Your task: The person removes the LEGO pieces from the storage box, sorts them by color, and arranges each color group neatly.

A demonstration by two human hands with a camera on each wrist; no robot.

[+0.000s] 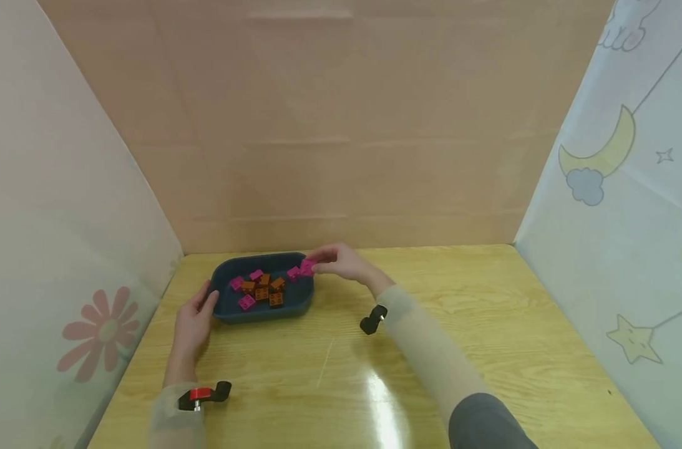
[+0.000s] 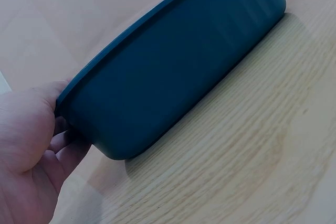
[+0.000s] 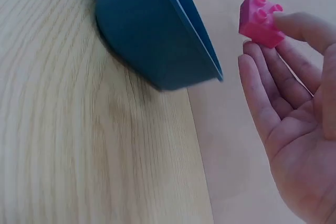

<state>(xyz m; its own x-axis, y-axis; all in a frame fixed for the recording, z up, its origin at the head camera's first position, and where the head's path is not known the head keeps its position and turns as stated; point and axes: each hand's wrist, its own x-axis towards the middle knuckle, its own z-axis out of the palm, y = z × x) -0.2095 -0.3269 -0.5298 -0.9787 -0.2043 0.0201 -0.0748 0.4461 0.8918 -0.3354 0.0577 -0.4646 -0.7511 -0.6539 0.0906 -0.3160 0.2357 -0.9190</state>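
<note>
A dark blue plastic basin (image 1: pixel 264 316) stands on the table and contains several pink and orange building blocks. At its left end my left hand (image 1: pixel 192 323) grips the rim, with the thumb at the edge and fingers against the outer wall (image 2: pixel 142 72). Over the basin's right end, my right hand (image 1: pixel 345 263) pinches a pink building block (image 3: pixel 260 22) between thumb and fingers. The block's studs show in the right wrist view, where it is apart from the basin. Inside, an orange block (image 1: pixel 276 300) lies near the front and a pink block (image 1: pixel 247 302) to its left.
The wooden table (image 1: pixel 430 299) reaches up to a plain beige back wall (image 1: pixel 341 125). Patterned side panels stand at the left (image 1: pixel 93 249) and right (image 1: pixel 616 249). Black camera mounts sit on both wrists.
</note>
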